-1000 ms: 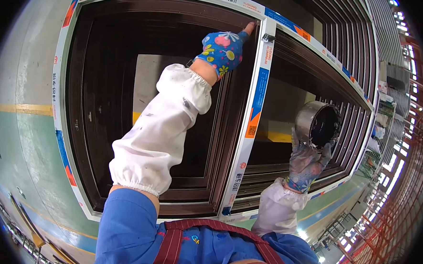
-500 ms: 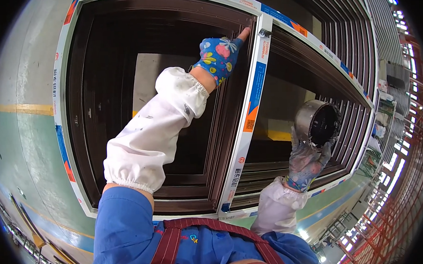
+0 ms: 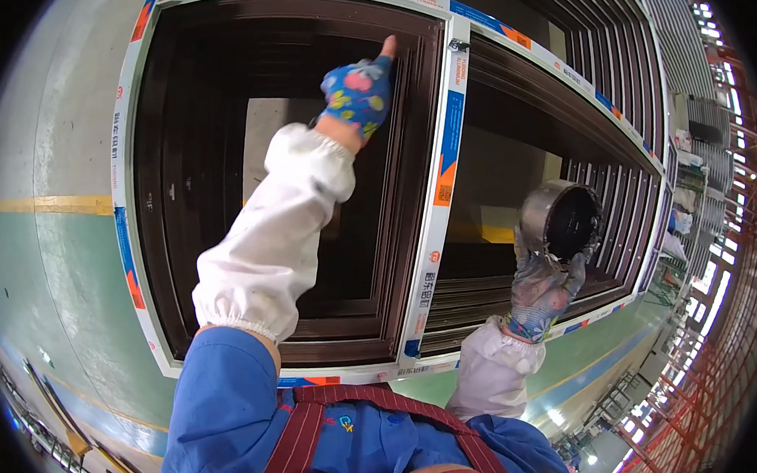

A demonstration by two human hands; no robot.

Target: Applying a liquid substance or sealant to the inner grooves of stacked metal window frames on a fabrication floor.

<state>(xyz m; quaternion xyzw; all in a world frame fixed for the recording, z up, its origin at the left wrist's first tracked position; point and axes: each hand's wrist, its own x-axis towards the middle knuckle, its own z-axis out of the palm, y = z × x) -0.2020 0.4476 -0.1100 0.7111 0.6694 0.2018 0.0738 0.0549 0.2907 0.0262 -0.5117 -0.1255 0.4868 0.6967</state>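
- Head view is showing the left hand [image 3: 356, 94] in a patterned glove, reaching up into the frame's [image 3: 129, 207] left opening, near its top right corner.
- Its fingers are mostly curled, one fingertip [image 3: 388, 46] sticking out and touching the dark inner profile just beside the mullion [image 3: 440, 190]; it is holding nothing.
- A white sleeve cover [image 3: 280, 233] is running from that wrist down to the blue jacket [image 3: 225, 416].
- Right hand [image 3: 540, 288], in a greyish glove, is closing its fingers around a round metal can [image 3: 560, 218], gripping it from below.
- That can is sitting over the right opening, near its lower right corner, its dark open mouth facing the camera.
- Dark slats [image 3: 617, 215] are lying just beyond the can.
- Green floor [image 3: 47, 279] with a yellow line [image 3: 43, 205] is lying past the frame's left edge.
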